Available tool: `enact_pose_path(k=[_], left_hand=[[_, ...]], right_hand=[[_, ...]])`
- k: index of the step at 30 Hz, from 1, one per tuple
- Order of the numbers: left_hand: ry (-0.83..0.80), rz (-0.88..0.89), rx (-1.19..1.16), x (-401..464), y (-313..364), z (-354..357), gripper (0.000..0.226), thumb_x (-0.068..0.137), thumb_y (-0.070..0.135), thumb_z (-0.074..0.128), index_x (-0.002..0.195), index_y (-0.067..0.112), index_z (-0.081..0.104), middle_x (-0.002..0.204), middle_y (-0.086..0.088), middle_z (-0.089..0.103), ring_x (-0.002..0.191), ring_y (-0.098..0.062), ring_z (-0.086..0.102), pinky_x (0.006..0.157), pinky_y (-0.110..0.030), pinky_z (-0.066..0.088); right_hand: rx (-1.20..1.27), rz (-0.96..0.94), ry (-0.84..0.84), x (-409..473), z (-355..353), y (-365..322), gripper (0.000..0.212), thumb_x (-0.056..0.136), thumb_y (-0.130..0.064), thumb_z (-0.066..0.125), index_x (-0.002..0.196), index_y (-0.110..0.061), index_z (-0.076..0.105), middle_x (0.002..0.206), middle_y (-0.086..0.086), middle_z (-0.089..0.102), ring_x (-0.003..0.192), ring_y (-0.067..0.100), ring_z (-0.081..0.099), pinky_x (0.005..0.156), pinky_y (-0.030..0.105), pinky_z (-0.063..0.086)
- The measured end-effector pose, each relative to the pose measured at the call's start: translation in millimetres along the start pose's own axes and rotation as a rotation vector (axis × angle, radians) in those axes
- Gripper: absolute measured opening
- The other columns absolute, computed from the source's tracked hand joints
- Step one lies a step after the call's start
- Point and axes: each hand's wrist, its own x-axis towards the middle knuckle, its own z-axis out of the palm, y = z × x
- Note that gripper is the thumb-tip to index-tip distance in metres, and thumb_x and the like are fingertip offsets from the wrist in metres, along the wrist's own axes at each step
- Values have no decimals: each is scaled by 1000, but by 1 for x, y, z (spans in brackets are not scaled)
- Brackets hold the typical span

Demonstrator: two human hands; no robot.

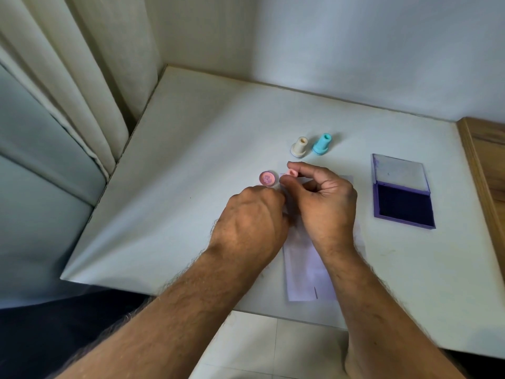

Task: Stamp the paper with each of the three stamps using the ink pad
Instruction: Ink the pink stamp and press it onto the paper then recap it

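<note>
My right hand [325,203] pinches the small pink stamp [292,173] between thumb and forefinger, just above the far end of the paper [300,272]. My left hand [251,217] is curled beside it. At its fingertips is a pink round disc [268,178] with purple stains, tilted up toward me; the fingers around it are hidden. The cream stamp [299,146] and the turquoise stamp [322,144] stand upright side by side beyond my hands. The purple ink pad [401,203] lies open to the right with its lid [399,170] folded back.
The white table [191,160] meets a white wall at the back and a curtain [68,77] on the left. A wooden edge [486,160] borders the table's right side. Tiled floor [273,346] shows below the near edge.
</note>
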Motion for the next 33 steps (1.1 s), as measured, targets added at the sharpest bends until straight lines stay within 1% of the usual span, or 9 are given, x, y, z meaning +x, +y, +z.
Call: enact_pose_path(k=[4,10,14,17,19,23,27,30,33], left_hand=[[-16,-16,-21,0,0,-1,25,93,33,49,113,26,63,84,2,61,70,-15,43,64,-24,34],[-50,-25,-51,1,0,-2,23,93,32,50,111,26,62,74,5,45,71,-15,43,66,-24,33],[-69,-31,-59,2,-1,-1,23,93,32,51,111,25,63,88,0,64,73,-16,44,66,-25,34],[-75,-31,-61,2,-1,-2,23,93,32,51,110,24,63,95,-1,67,75,-17,46,67,-25,35],[-82,-29,-67,2,0,-2,22,93,31,51,109,24,64,95,-1,67,77,-18,49,67,-24,35],[-91,-33,-80,4,0,-2,19,93,31,52,105,22,64,92,0,66,74,-17,47,68,-24,37],[-88,-19,-70,4,-1,-1,20,94,31,51,109,24,62,88,2,62,74,-15,46,67,-24,36],[-86,-17,-69,4,-1,-2,20,95,31,50,109,24,63,82,4,56,73,-15,47,65,-24,36],[-99,-16,-72,4,-1,-2,18,95,31,51,107,28,63,73,7,48,72,-14,46,64,-23,35]], right_hand=[[14,23,15,1,1,-3,27,74,-12,82,99,-21,76,84,-9,75,78,1,71,77,18,56],[-76,-9,-9,3,-2,-5,23,72,-16,84,94,-20,77,82,-12,75,76,-2,70,77,16,55],[-197,-84,-56,8,-8,-7,24,72,-20,84,95,-17,77,86,-8,76,78,-4,70,78,13,54],[-237,-126,-72,9,-10,-5,24,74,-23,83,96,-17,77,90,-8,77,81,-4,70,82,19,56],[-246,-167,-56,7,-10,-2,27,74,-24,83,100,-17,76,91,-7,77,82,-3,70,83,18,55],[-234,-242,-13,0,-9,0,32,74,-28,83,103,-14,76,90,-5,76,80,-2,68,76,11,53],[-246,-277,11,2,-5,1,27,75,-24,82,97,-9,76,92,0,76,81,5,69,79,9,51],[-252,-287,26,3,-3,3,23,73,-16,83,93,-7,76,92,2,76,81,10,70,79,14,53],[-193,-211,10,3,-2,3,22,73,-14,83,94,-9,77,93,2,77,81,9,72,80,20,56]])
